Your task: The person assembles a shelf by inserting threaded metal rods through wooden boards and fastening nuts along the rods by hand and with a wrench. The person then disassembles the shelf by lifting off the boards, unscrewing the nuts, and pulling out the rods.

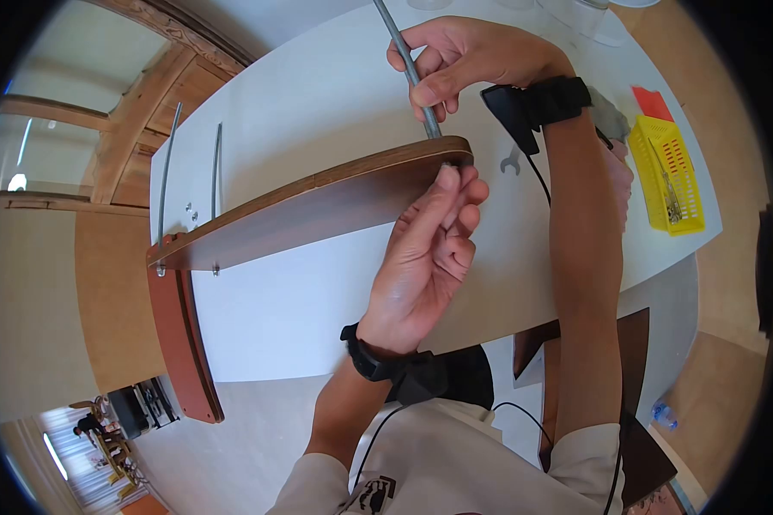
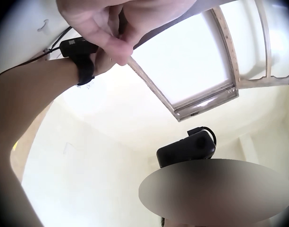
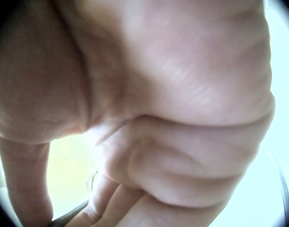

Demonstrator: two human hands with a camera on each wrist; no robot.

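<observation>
A curved brown board stands out over the white table, with a metal rod meeting its upper edge near the rounded end. My right hand grips this rod between thumb and fingers just above the board; the right wrist view shows the palm and a bit of the rod. Against the board's underside, opposite the rod's end, my left hand pinches a small piece, mostly hidden by the fingertips. In the left wrist view the left hand has thumb and finger pressed together.
Two more rods rise at the board's far-left end, beside a reddish-brown panel. Small metal pieces lie near them. A wrench lies right of the board. The yellow basket stands at the table's right, near a red piece.
</observation>
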